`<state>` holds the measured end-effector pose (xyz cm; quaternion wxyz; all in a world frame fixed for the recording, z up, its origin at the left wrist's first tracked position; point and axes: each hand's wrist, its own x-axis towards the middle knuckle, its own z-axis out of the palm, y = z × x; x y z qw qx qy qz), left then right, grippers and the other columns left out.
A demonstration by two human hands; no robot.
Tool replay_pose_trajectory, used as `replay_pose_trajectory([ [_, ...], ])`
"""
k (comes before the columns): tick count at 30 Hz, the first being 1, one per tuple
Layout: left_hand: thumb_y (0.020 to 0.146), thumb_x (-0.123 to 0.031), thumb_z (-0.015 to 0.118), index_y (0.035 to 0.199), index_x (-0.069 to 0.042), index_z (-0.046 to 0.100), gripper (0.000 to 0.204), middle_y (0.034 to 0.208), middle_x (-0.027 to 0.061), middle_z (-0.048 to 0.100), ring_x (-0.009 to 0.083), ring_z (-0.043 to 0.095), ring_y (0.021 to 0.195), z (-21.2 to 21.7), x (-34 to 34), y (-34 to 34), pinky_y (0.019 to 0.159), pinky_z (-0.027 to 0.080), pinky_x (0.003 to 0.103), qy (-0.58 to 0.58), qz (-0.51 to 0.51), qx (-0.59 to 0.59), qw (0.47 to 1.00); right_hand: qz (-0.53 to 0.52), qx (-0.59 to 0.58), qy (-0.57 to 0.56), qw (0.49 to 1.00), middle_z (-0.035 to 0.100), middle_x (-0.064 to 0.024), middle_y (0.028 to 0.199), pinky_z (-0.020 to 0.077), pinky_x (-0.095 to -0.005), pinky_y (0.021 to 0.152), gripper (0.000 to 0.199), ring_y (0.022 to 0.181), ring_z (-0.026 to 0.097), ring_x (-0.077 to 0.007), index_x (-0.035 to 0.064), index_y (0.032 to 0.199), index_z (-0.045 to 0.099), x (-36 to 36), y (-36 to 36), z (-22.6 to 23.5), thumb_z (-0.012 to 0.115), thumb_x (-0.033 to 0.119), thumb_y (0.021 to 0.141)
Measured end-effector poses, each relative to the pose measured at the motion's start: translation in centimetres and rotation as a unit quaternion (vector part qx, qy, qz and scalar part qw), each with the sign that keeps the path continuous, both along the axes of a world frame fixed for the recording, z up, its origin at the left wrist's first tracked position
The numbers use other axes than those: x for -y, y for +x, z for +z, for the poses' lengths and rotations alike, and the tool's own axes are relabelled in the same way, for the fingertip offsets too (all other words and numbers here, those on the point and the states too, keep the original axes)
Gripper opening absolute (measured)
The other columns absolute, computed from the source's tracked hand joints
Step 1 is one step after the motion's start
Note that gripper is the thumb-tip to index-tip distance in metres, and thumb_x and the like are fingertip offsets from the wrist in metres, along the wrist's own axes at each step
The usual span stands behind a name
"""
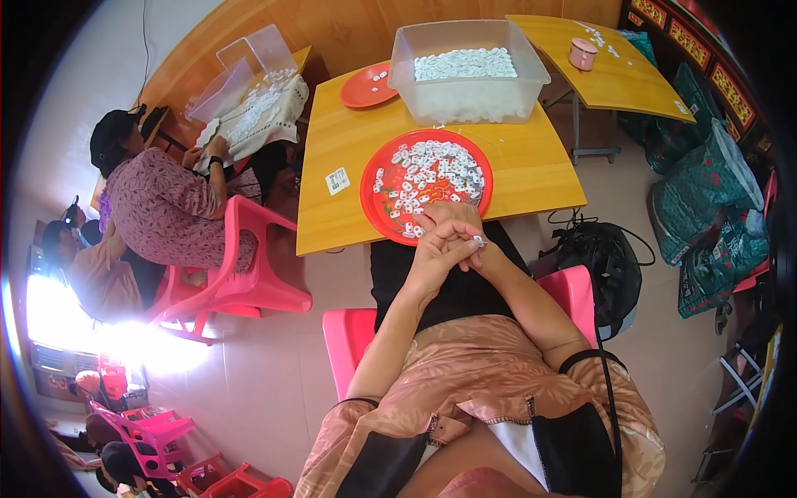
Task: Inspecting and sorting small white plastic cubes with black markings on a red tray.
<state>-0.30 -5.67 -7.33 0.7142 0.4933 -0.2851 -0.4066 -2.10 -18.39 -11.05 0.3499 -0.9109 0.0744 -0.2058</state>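
Observation:
A round red tray holds many small white plastic pieces with dark marks. It sits near the front edge of the yellow table. My left hand is closed just in front of the tray, with a small white piece pinched at the thumb tip. Beyond it, my right hand hangs over the tray's near rim with its fingers curled. The left hand crosses in front of it and partly covers it, so whatever the right fingers hold is hidden.
A clear plastic bin of white pieces stands behind the tray, beside a second red plate. A co-worker sits at the left on a pink chair. A pink mug stands on another table; a black backpack lies right.

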Motion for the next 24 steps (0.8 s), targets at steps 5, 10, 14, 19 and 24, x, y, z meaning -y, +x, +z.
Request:
replay_pose_trajectory([
  [5, 0.100, -0.008, 0.071, 0.112, -0.004, 0.069, 0.013, 0.092, 0.0068, 0.075, 0.0136, 0.071, 0.075, 0.07, 0.03, 0.05, 0.060, 0.050, 0.023, 0.003, 0.001, 0.002, 1.000, 0.003, -0.016, -0.003, 1.000, 0.071, -0.0165, 0.085, 0.0541, -0.0501, 0.066, 0.039, 0.079, 0.071, -0.0386, 0.0052, 0.084, 0.069, 0.05, 0.16, 0.27, 0.065, 0.041, 0.098],
  [10, 0.100, -0.008, 0.071, 0.111, -0.004, 0.069, 0.012, 0.092, 0.0064, 0.075, 0.0134, 0.071, 0.075, 0.10, 0.26, 0.06, 0.060, 0.050, 0.023, -0.001, -0.003, -0.002, 1.000, -0.001, -0.011, -0.007, 1.000, 0.071, -0.0165, 0.084, 0.0538, -0.0491, 0.065, 0.039, 0.078, 0.071, -0.0380, 0.0048, 0.084, 0.068, 0.11, -0.17, 0.60, 0.065, 0.041, 0.098],
  [14, 0.100, -0.008, 0.070, 0.111, -0.004, 0.069, 0.012, 0.092, 0.0067, 0.075, 0.0133, 0.071, 0.075, 0.34, 0.10, 0.05, 0.060, 0.050, 0.023, 0.008, 0.002, -0.003, 1.000, 0.004, -0.003, 0.003, 1.000, 0.071, -0.0164, 0.085, 0.0537, -0.0486, 0.064, 0.039, 0.078, 0.071, -0.0378, 0.0047, 0.084, 0.068, 0.04, 0.09, 0.08, 0.065, 0.041, 0.098],
  [19, 0.100, -0.007, 0.070, 0.113, -0.003, 0.069, 0.014, 0.092, 0.0069, 0.075, 0.0132, 0.071, 0.074, 0.34, 0.09, 0.00, 0.059, 0.050, 0.022, 0.003, 0.001, -0.002, 1.000, 0.002, 0.007, 0.013, 1.000, 0.071, -0.0164, 0.085, 0.0535, -0.0480, 0.064, 0.038, 0.077, 0.071, -0.0376, 0.0046, 0.084, 0.068, 0.07, 0.21, -0.19, 0.066, 0.040, 0.098],
  [24, 0.100, -0.007, 0.070, 0.113, -0.003, 0.068, 0.014, 0.092, 0.0067, 0.075, 0.0132, 0.072, 0.075, 0.38, 0.03, 0.10, 0.059, 0.050, 0.022, 0.006, -0.001, 0.002, 1.000, 0.009, 0.036, 0.005, 0.999, 0.070, -0.0162, 0.082, 0.0530, -0.0472, 0.061, 0.038, 0.074, 0.070, -0.0374, 0.0046, 0.082, 0.067, 0.07, -0.04, 0.06, 0.067, 0.039, 0.097],
])
